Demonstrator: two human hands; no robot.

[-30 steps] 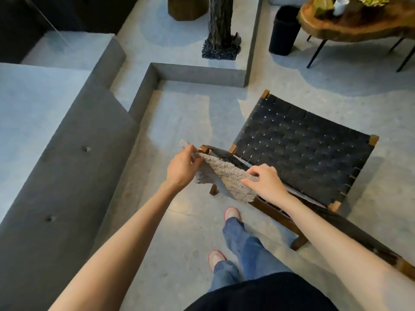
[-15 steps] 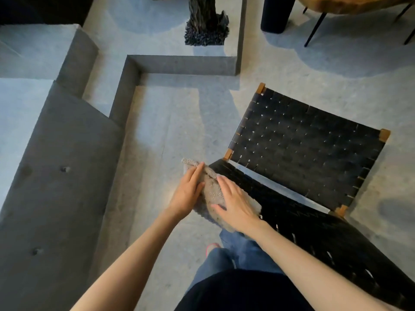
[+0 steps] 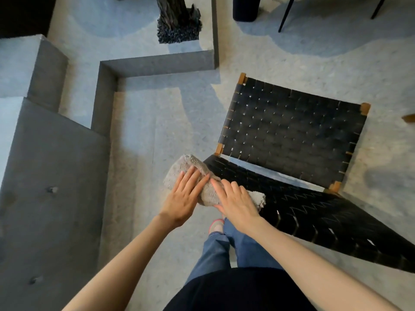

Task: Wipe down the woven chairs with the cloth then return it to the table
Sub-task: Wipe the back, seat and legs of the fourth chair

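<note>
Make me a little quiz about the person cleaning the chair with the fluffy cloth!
1. True or false: the left hand lies flat on the cloth.
2. Which colour are the straps of the woven chair? A) black B) white C) red
3. How many hands touch the cloth?

Key: 1 true. 2 A. 3 two, because the right hand rests on it as well.
</note>
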